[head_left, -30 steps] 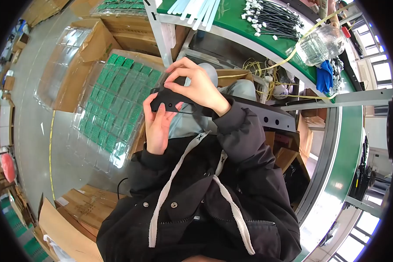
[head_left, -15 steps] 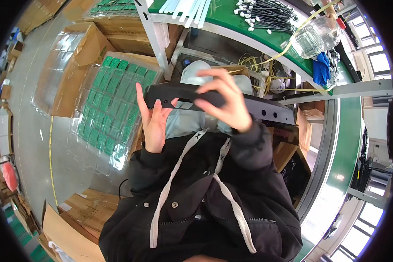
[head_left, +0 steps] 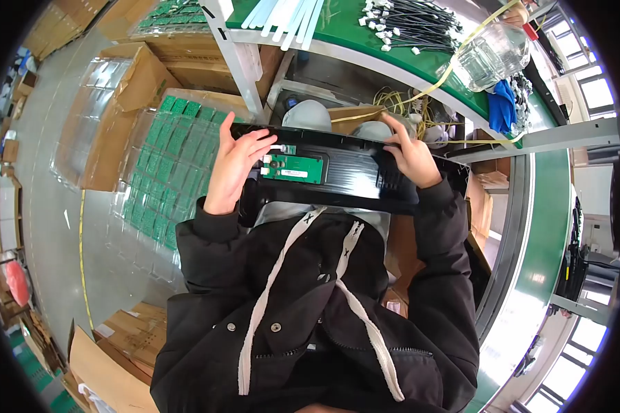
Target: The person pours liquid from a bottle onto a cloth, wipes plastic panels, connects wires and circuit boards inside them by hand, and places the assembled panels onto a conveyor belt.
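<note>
A long black plastic housing [head_left: 358,172] lies across the lap with its hollow inner side facing up. Inside its left part sits a green circuit board [head_left: 300,168] with white connectors at its left end. My left hand [head_left: 235,162] is at the housing's left end, fingers stretched over the rim near the connectors, thumb side raised. At the upper right edge, my right hand [head_left: 415,155] rests with its fingertips on the rim, index finger pointing up and fingers apart.
Trays of green boards [head_left: 165,165] lie at the left beside a cardboard box [head_left: 120,117]. On the green bench [head_left: 351,27] are black cables [head_left: 420,27], pale strips and a clear jug [head_left: 492,58]. Another person's hand shows at the top right.
The black housing has been turned over, so its inside and the green board now show. My right hand has moved right along it, and my left hand now lies over its left end.
</note>
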`<state>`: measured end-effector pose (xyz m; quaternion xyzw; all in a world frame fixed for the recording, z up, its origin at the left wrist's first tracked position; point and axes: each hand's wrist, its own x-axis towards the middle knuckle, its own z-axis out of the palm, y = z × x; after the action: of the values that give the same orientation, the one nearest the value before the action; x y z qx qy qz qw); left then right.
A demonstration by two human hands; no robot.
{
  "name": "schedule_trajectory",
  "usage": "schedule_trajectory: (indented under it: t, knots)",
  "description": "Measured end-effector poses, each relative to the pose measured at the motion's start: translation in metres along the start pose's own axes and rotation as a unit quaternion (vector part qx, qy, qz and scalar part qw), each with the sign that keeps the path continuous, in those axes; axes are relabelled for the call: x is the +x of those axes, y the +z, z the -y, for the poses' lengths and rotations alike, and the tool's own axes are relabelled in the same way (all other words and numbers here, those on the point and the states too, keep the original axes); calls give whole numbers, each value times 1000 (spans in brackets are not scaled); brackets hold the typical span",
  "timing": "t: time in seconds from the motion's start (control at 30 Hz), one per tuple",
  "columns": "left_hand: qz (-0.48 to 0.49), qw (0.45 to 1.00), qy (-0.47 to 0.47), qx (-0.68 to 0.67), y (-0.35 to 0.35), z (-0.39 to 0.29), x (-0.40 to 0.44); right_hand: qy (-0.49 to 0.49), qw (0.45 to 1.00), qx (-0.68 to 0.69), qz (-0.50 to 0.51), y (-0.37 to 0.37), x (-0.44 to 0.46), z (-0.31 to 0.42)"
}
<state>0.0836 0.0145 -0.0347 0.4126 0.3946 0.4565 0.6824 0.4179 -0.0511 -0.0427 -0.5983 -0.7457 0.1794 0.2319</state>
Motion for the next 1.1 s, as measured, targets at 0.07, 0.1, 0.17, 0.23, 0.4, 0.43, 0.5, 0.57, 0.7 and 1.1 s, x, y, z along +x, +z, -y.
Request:
schedule_trajectory:
  t: [0.07, 0.1, 0.17, 0.23, 0.4, 0.43, 0.5, 0.57, 0.7, 1.1]
  knots:
    - [-19, 994, 23, 102, -4, 17, 1, -2, 997, -37, 64, 18, 0, -23]
    - [-18, 961, 75, 265, -3, 25, 0, 0, 994, -78, 72, 30, -2, -39]
    - [17, 834, 213, 509, -12, 57, 2, 50, 996, 37, 70, 39, -2, -44]
    - [-16, 742, 264, 616, -8, 83, 1, 9, 998, -60, 20, 47, -2, -43]
    - [-34, 765, 194, 613, -10, 101, 1, -160, 972, -104, -136, 61, 19, 39]
    - [-35, 750, 207, 628, -9, 101, 1, -208, 967, -73, -128, 72, 25, 57]
    - [-38, 717, 234, 656, -7, 100, 4, -264, 957, -83, -86, 95, 37, 87]
    - [-33, 703, 233, 671, -8, 98, 2, -272, 953, -121, -62, 124, 53, 91]
    - [-36, 704, 228, 671, -10, 96, 0, -230, 957, -169, -52, 153, 68, 76]
    - [20, 676, 218, 704, -17, 102, -1, -238, 947, -215, -23, 164, 71, 62]
